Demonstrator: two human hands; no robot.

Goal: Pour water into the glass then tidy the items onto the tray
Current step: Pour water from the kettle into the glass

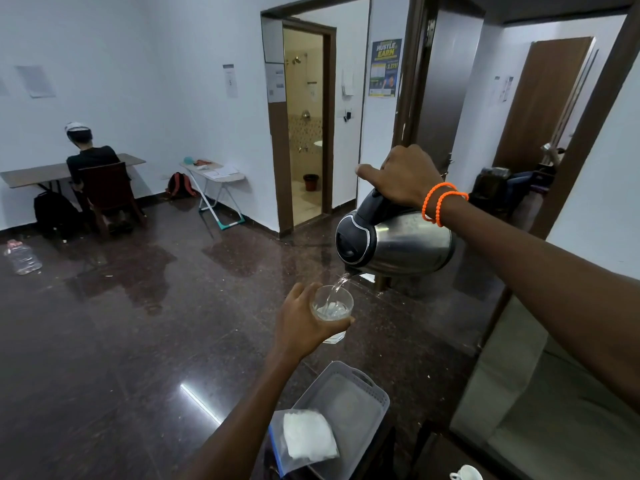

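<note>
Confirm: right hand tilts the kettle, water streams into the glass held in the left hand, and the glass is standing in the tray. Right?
Not quite. The head view shows the glass held in the air by the left hand, beyond the tray, not in it. The right hand does tilt the kettle.

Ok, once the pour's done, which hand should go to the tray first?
Left, probably. The left hand holds the glass just beyond the grey tray and nearer it; the right hand grips the tilted kettle higher and farther off.
</note>
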